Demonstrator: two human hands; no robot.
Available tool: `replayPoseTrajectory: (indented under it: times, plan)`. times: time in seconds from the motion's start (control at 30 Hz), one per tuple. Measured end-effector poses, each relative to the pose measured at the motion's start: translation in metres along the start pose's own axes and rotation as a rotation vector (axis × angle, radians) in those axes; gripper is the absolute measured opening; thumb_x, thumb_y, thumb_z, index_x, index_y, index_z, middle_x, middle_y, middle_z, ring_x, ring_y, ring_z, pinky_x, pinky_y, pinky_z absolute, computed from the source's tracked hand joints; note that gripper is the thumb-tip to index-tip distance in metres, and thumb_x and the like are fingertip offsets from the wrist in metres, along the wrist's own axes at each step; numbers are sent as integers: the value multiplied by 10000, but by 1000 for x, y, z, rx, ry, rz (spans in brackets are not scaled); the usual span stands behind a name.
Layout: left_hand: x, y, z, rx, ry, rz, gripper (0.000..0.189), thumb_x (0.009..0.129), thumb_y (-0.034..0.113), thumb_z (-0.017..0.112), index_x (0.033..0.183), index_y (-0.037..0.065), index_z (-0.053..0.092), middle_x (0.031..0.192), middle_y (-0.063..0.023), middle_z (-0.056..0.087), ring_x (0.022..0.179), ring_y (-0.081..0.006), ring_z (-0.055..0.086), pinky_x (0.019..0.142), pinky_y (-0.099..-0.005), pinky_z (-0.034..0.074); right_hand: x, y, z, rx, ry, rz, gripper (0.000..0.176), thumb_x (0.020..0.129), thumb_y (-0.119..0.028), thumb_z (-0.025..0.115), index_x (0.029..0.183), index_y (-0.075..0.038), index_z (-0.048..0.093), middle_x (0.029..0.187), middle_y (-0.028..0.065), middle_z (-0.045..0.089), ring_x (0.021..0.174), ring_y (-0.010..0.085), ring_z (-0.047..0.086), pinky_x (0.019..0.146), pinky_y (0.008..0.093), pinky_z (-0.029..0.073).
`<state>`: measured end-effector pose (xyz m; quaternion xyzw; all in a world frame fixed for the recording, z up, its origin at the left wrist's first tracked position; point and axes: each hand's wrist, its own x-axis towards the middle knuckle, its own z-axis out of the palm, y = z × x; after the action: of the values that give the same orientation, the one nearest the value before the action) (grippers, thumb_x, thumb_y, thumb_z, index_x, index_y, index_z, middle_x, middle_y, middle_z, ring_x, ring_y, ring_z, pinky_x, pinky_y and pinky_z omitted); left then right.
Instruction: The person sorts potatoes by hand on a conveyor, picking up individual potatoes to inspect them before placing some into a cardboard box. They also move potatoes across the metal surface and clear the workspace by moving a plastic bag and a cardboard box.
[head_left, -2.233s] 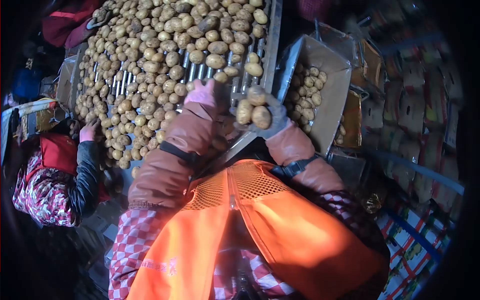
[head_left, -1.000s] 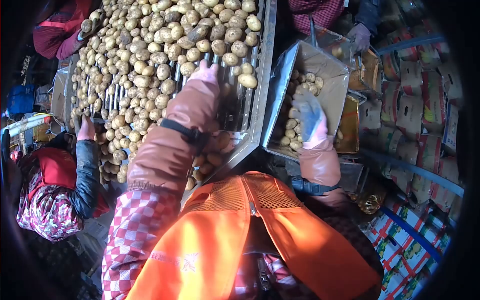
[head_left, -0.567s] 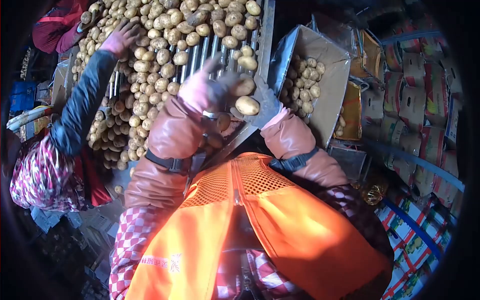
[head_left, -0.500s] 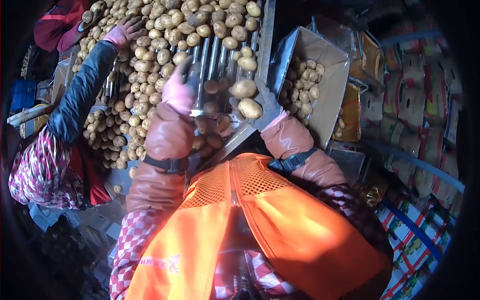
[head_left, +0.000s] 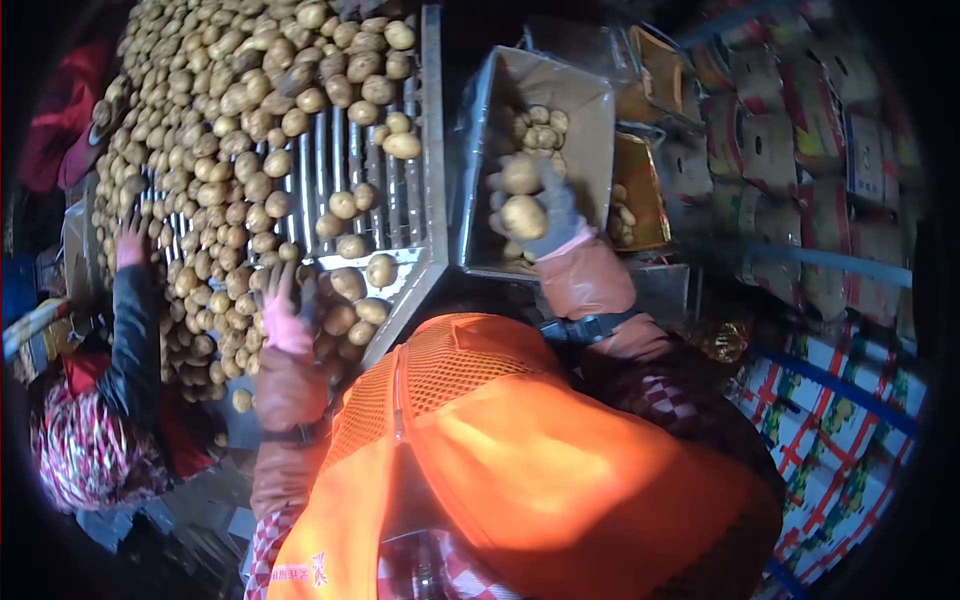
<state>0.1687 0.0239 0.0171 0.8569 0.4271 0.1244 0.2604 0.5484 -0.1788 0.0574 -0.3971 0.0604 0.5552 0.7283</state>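
Right hand [head_left: 560, 225] shifted over box [head_left: 588, 110], fingers [head_left: 556, 185] cupping two potatoes [head_left: 523, 217]; left hand [head_left: 286, 308] apparently spread-fingered

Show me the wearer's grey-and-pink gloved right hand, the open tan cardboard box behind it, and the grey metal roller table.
Grey-and-pink gloved right hand [head_left: 559, 216]: head view, middle of the hand.
Open tan cardboard box [head_left: 588, 128]: head view, inner side wall.
Grey metal roller table [head_left: 433, 150]: head view, right rim.

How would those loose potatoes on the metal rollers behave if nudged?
The loose potatoes would probably roll easily, being rounded, with bare rollers around them. They are likely firm rather than squashy: the two held potatoes in the right hand show no visible denting.
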Motion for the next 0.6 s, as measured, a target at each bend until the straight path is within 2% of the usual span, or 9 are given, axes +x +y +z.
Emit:
replayPoseTrajectory:
  times: [0.03,0.1,0.13,0.27,0.37,0.43,0.47,0.57,0.6]
  plan:
    - [-7,-5,-3,-63,60,47,493,914,316,654,1350,94,595,1422,-167,534,1406,-394,385,1164,-599,202,-9,-17,-21,70,-96,-83,535,944,-576,567,1179,-97,609,1057,132,682,869,234,680,709,443,606]
    - [-18,-3,-12,71,94,70,485,927,297,637,1367,98,579,1419,-168,534,1385,-394,405,1148,-571,246,-18,-46,-51,274,408,-388,615,881,-624,635,1133,-62,626,1070,136,677,908,278,677,799,404,601]
    - [-23,-1,-14,167,145,14,500,923,305,644,1373,101,570,1425,-165,530,1375,-396,415,1148,-553,256,-25,-65,-77,525,293,-354,644,857,-635,656,1132,-53,623,1097,140,669,974,292,663,863,406,586]
    - [-37,-18,-10,266,239,-160,556,899,309,685,1395,105,538,1468,-184,479,1364,-426,413,1128,-515,323,-32,-85,-110,435,389,-372,611,912,-554,639,1222,-30,579,1166,135,650,1116,287,609,928,426,561]
    - [-52,-18,-7,240,222,-161,573,883,273,704,1402,107,528,1457,-209,473,1349,-436,421,1109,-509,365,-13,-68,-112,129,471,-344,597,927,-338,696,1378,-20,469,1317,154,576,1168,298,583,1016,446,525]
    - [-61,-11,-7,137,185,-162,571,882,264,707,1398,97,531,1438,-207,491,1344,-427,430,1109,-506,367,-3,-58,-102,-287,451,-166,412,976,-343,587,1270,-55,586,1186,122,644,1147,269,593,860,384,546]
    - [-68,-18,-4,90,216,-130,546,886,256,702,1379,81,547,1402,-212,524,1334,-426,442,1108,-504,370,28,-56,-159,-990,317,-410,339,992,-268,568,1277,-89,601,1180,98,649,1129,233,598,835,399,534]
    - [-89,-15,-17,40,229,-114,519,905,207,682,1377,36,548,1374,-200,565,1297,-384,511,1096,-453,402,27,-51,-115,-596,500,-333,466,1009,-291,551,1444,-143,472,1362,62,553,1188,201,570,923,376,503]
    - [-97,-20,-12,26,282,-119,481,888,220,663,1318,21,578,1273,-253,603,1209,-428,550,1060,-499,422,45,-52,-121,-470,197,-492,515,1023,-333,492,1496,-150,407,1412,54,520,1235,216,540,1008,409,448]
